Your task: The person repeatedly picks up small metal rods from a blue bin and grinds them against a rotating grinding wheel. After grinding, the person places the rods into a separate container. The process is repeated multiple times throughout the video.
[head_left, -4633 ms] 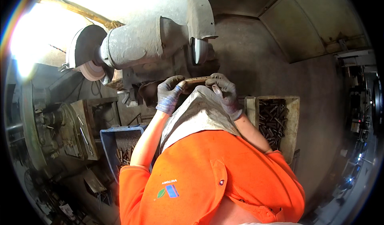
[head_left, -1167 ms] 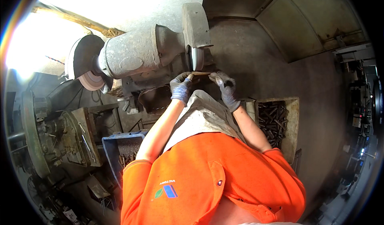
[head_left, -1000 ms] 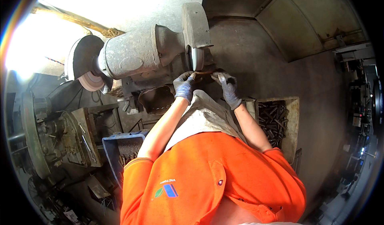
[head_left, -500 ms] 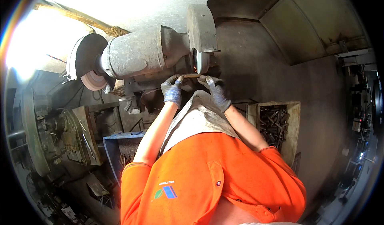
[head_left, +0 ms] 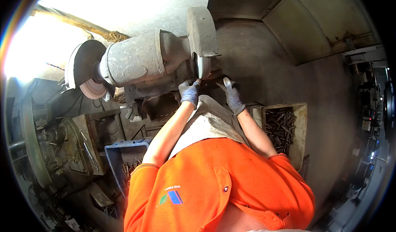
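Observation:
A bench grinder [head_left: 134, 59] with a grey motor body stands in front of me. My left hand [head_left: 189, 92], in a grey and blue work glove, is closed by the lower edge of its right grinding wheel [head_left: 203, 67]. The short metal rod seen in this hand half a second ago is now mostly hidden by the fingers and the wheel. My right hand [head_left: 233, 98], gloved likewise, is apart to the right, thumb raised and fingers spread. A faint orange glow shows beside the wheel.
At my right stands a bin [head_left: 302, 135] of dark metal pieces. A blue crate [head_left: 113, 160] with similar pieces is at my left. The grinder's left wheel [head_left: 93, 90] sits under a guard. Farther left is a machine [head_left: 68, 143]. A pale apron [head_left: 206, 120] covers my lap.
Both hands held the rod level below the wheel. My left hand has since moved right and up to the wheel; my right hand has let go and drawn off to the right.

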`<state>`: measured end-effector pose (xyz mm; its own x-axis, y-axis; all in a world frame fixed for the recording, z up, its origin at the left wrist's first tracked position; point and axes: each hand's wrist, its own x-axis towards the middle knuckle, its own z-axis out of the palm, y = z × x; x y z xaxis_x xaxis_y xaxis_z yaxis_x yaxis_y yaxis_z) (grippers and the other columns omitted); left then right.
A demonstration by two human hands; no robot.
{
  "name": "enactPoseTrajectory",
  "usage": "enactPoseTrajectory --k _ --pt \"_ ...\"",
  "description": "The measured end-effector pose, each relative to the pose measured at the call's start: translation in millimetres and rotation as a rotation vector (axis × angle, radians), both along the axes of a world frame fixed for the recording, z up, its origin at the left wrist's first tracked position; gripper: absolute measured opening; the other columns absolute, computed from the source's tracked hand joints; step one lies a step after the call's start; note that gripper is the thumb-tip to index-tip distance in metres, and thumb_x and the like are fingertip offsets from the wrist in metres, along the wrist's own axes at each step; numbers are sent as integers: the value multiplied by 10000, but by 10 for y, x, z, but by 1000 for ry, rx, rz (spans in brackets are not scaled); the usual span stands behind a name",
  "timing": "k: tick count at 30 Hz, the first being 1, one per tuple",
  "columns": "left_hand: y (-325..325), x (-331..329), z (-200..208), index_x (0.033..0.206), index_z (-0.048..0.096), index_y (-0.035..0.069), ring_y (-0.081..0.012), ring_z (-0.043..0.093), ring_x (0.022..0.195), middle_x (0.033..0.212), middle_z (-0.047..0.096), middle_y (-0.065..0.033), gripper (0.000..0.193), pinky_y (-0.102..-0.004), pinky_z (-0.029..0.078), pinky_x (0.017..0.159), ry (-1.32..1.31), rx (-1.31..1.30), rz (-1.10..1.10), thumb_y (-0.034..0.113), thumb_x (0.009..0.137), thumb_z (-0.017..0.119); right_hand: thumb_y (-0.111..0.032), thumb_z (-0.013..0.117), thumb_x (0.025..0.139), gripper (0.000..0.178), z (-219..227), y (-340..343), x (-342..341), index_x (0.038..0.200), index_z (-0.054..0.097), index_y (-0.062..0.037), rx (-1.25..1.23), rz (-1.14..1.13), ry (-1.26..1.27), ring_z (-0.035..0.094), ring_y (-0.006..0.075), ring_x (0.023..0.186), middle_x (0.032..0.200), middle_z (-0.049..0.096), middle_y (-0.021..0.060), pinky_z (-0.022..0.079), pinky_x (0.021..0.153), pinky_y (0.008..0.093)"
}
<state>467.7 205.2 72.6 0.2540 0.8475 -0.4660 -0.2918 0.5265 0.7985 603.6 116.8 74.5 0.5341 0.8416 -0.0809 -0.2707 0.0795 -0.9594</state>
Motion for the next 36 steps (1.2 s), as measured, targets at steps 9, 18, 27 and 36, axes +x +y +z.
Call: enactPoseTrajectory --k 9,18,27,36 --pt "115 -365 -71 868 635 -15 -107 538 595 760 629 -41 129 -255 445 518 250 100 -15 98 811 658 -342 534 900 400 21 66 -268 978 569 48 -66 160 132 545 228 986 970 563 115 423 954 386" --pt "189 -579 -68 886 618 -7 -97 549 548 746 644 -64 111 -229 388 417 179 111 64 80 821 640 -332 524 902 392 24 139 -472 981 578 48 41 208 251 534 240 1026 1003 564 115 419 963 383" --pt "-271 -879 533 945 637 -52 -107 604 804 905 666 -102 153 -241 481 751 193 512 -163 11 806 634 -38 633 776 194 660 -261 -512 965 648 -2 195 105 -443 594 245 976 986 637 124 431 920 337" --pt "-365 -793 670 971 637 -19 -224 585 1036 989 640 -146 185 -305 449 875 92 939 -190 -2 787 655 -66 687 714 222 975 -478 -375 934 663 -74 379 126 -832 593 302 976 966 631 142 444 911 398"
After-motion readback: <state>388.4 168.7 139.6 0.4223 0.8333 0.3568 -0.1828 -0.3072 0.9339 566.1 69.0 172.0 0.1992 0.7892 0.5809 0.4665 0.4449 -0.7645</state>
